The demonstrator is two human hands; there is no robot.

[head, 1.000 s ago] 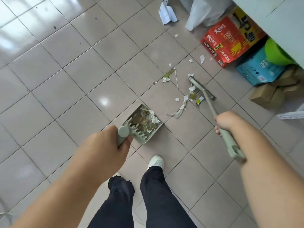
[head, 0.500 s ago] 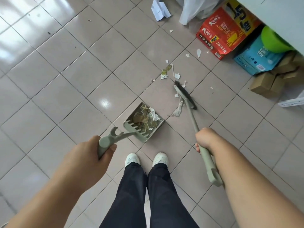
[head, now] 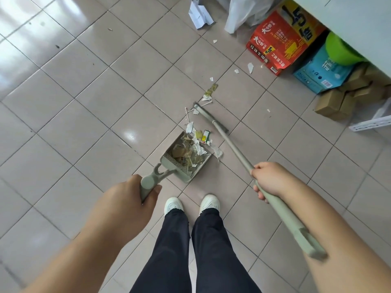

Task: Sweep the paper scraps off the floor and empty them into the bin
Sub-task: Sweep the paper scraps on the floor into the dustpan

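Observation:
My left hand (head: 131, 199) grips the handle of a pale green dustpan (head: 169, 163) that rests on the tiled floor, full of crumpled paper scraps (head: 188, 151). My right hand (head: 268, 180) holds the pale green broom (head: 230, 144) by its long handle. The broom head (head: 209, 117) lies on the floor just beyond the pan's mouth. A small heap of scraps (head: 201, 134) sits at the pan's open edge. More loose scraps (head: 210, 92) trail away toward the boxes.
A red carton (head: 283, 39), a blue box (head: 321, 72) with a green bowl (head: 340, 49) on it, and brown boxes (head: 342, 98) line the right wall under a white counter. A white plastic bag (head: 241, 11) and folded paper (head: 198, 13) lie at the top. My white shoes (head: 190, 204) stand behind the pan.
The broom head has swept leftward and toward me, pushing scraps up to the dustpan's mouth. My feet have come together behind the pan.

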